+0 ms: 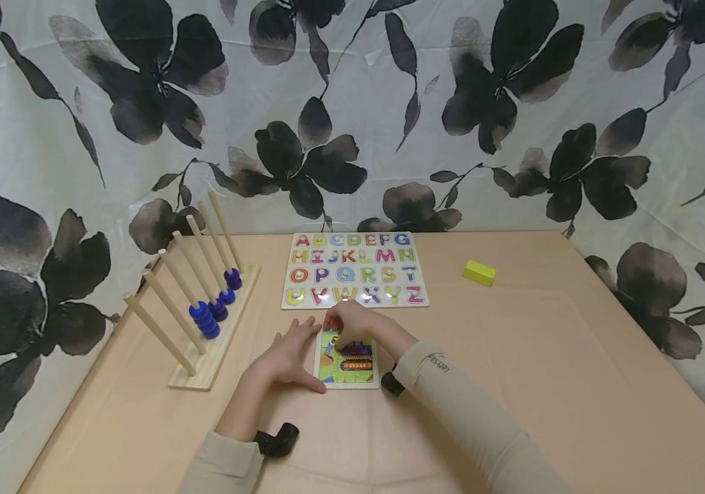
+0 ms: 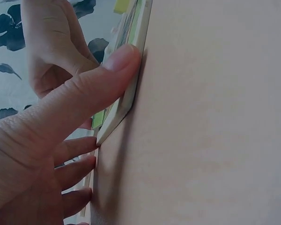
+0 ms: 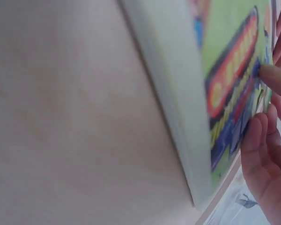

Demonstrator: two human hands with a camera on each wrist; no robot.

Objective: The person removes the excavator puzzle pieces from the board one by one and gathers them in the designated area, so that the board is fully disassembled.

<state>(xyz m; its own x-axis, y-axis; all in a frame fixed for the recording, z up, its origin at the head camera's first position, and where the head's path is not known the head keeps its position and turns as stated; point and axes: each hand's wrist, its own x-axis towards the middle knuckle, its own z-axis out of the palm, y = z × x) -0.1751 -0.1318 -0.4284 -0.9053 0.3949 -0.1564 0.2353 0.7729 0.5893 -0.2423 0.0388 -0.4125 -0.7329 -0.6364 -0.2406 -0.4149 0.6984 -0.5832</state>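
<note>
A small picture puzzle in a pale frame (image 1: 352,374) lies on the table in front of the person, with a red and yellow tracked vehicle on green. Beside its left edge, the left hand (image 1: 284,358) has its fingers spread; the thumb touches the frame's lower left corner and the fingertips lie near the upper left. In the left wrist view the left thumb (image 2: 96,86) rests along the frame's rim (image 2: 126,103). Over the upper part of the puzzle, the right hand (image 1: 355,322) pinches a puzzle piece, mostly hidden by its fingers.
An alphabet board (image 1: 355,269) lies just behind the puzzle. To the left stands a wooden peg rack (image 1: 219,346) with blue and purple rings on several slanting pegs. A yellow block (image 1: 479,273) sits at the back right. A floral cloth (image 1: 389,123) hangs behind the table.
</note>
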